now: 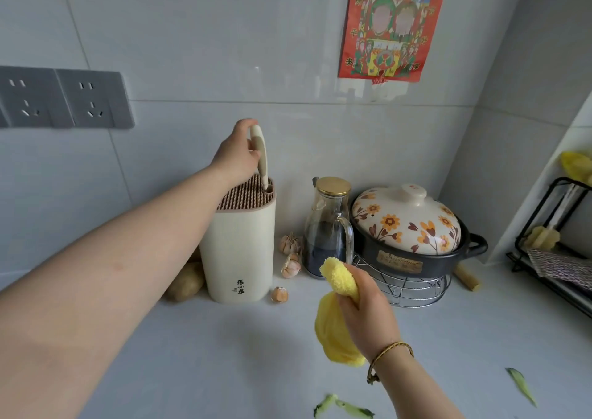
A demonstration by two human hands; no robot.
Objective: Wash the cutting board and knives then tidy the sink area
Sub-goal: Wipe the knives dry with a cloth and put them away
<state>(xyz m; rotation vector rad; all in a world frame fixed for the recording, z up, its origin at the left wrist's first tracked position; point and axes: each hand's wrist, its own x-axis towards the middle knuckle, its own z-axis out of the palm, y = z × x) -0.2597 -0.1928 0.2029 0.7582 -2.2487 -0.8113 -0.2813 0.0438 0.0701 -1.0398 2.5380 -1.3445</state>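
The knife (260, 152) stands almost upright in the knife block (240, 245), at the right back corner of its slotted top. Only the cream handle shows; the blade is hidden inside the block, so I cannot tell how deep it sits. The left hand (235, 154) grips the handle near its top end, with the fingers curled round it. The handle looks smooth and stiff, and I judge it may be slippery if it is wet, so the full handle is the safe place to hold and never the blade side. The knife seems light, and the tall block could tip if the knife is pushed at an angle. The block stands at the back of the worktop (224, 354), close to the wall. The right hand (371, 316) is in front of it, closed round a yellow cloth (333, 332), which is soft and hangs down limp below the fist. Beside the block lie garlic bulbs (290, 244) and a potato (185, 285). Further right are a glass bottle (328, 229) with dark liquid and a flowered clay pot (405, 223) on a wire stand (413, 290). Green peels (349, 407) lie near the front edge, so I think the tidying is not yet finished.
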